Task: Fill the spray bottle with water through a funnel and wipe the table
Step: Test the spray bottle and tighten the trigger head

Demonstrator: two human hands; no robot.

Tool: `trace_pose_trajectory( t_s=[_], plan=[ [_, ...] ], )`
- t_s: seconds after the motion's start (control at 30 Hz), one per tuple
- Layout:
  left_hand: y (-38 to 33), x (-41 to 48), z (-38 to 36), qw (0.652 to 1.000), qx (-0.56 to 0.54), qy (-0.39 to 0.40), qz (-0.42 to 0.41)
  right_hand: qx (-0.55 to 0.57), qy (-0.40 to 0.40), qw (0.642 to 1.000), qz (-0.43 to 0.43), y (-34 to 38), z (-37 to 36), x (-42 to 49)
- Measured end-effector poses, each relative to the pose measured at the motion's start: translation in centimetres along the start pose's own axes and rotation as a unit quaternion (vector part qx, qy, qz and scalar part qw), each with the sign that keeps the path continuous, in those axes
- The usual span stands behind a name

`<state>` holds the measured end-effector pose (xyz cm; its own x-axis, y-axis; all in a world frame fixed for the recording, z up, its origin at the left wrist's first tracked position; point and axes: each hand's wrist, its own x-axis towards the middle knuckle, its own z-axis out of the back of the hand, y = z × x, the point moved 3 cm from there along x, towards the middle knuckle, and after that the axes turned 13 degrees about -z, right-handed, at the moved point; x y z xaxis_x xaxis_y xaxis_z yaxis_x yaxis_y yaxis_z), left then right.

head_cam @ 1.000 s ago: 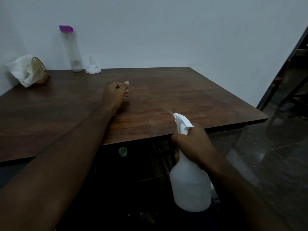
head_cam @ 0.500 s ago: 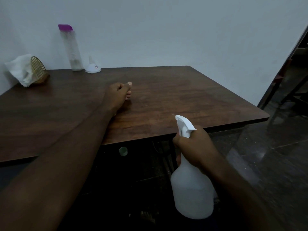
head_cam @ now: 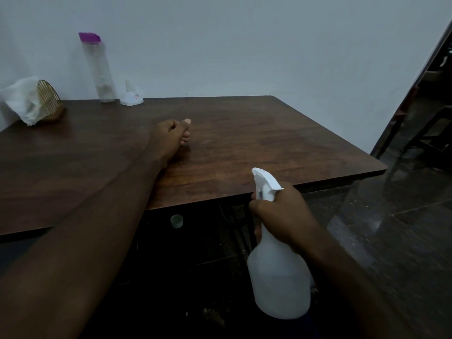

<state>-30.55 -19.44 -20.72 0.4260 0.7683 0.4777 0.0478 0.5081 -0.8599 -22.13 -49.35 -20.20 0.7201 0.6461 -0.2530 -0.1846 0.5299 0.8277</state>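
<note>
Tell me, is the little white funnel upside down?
Yes, upside down: the funnel sits with its wide mouth on the table and its thin spout pointing up.

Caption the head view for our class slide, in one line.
At the table edge, the right hand grips a white spray bottle; the left hand rests curled on top.

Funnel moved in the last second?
No. The funnel stands where it was: just right of the purple-capped bottle, at the table's far edge.
</note>
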Motion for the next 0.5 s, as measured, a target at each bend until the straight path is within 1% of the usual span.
trace_pose_trajectory(
  t_s=[0.27, 0.5],
  plan=[
    [0.12, 0.22, 0.17, 1.0, -0.007, 0.01, 0.004, 0.009, -0.011, 1.0, 0.016, 0.04, -0.11, -0.36],
    [-0.25, -0.1, -0.03, 1.0, -0.006, 0.01, -0.014, 0.015, -0.029, 0.999, 0.019, -0.32, -0.55, -0.07]
  ],
)
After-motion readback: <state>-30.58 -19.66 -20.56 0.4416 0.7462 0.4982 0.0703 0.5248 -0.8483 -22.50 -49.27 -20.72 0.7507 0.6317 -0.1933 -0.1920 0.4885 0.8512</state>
